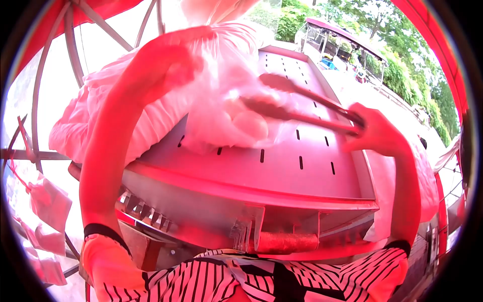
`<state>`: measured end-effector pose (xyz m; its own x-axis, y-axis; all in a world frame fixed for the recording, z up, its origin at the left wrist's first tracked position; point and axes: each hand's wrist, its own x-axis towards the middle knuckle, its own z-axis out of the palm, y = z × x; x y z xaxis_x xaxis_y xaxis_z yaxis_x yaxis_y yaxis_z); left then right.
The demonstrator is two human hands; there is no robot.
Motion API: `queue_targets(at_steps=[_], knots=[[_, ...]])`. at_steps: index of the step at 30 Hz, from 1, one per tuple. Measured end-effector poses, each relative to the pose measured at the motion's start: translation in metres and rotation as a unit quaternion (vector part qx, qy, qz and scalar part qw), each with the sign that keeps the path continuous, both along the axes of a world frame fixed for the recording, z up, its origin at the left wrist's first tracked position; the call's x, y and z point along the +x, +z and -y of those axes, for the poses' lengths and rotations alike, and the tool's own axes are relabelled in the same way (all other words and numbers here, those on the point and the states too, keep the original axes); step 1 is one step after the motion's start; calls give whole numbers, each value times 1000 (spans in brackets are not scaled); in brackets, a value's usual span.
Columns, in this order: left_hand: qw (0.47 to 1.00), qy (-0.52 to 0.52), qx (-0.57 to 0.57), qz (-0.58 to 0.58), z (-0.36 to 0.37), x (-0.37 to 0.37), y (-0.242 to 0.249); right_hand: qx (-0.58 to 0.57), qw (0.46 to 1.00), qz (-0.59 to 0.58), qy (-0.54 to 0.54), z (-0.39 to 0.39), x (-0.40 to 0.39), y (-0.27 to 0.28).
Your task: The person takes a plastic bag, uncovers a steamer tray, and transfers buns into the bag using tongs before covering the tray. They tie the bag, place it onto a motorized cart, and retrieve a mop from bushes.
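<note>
My right hand (375,132) is closed around the handle end of a pair of tongs (317,118). The tongs' two arms are spread and point left across the tray, their tips close to a thin clear plastic bag (211,113). Pale round pieces (249,123) show through the bag's film, low over the slotted tray. My left hand (183,63), blurred, is at the bag's gathered upper part and grips it; its fingertips are partly lost in the bright film.
Under the bag is a wide metal tray (322,186) with rows of slots and a raised rim. A large white bundle (146,126) lies along its left side. Small plastic bags (48,201) hang at far left. Beyond stands a canopied stall or cart (342,48) before trees.
</note>
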<state>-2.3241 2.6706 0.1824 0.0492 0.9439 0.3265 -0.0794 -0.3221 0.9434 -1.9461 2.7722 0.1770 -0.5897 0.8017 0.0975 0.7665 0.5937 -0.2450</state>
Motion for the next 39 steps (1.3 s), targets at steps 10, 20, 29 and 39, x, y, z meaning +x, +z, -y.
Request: queue_targets(at_steps=[10,20,29,39], knots=[[962,-126,-167,-174,59,28,-1,83,977,165,-105,-182,-134,-80],[961,-170,-188,-111,51,1,-27,176,966,144,-120,-198,-181,-94],[954,-171,-179,-166,57,1,-27,106,966,110,-209,-217,-170,-99],[962,-109,-198,-155,60,11,-16,226,939,194,-173,-274,-206,-100]])
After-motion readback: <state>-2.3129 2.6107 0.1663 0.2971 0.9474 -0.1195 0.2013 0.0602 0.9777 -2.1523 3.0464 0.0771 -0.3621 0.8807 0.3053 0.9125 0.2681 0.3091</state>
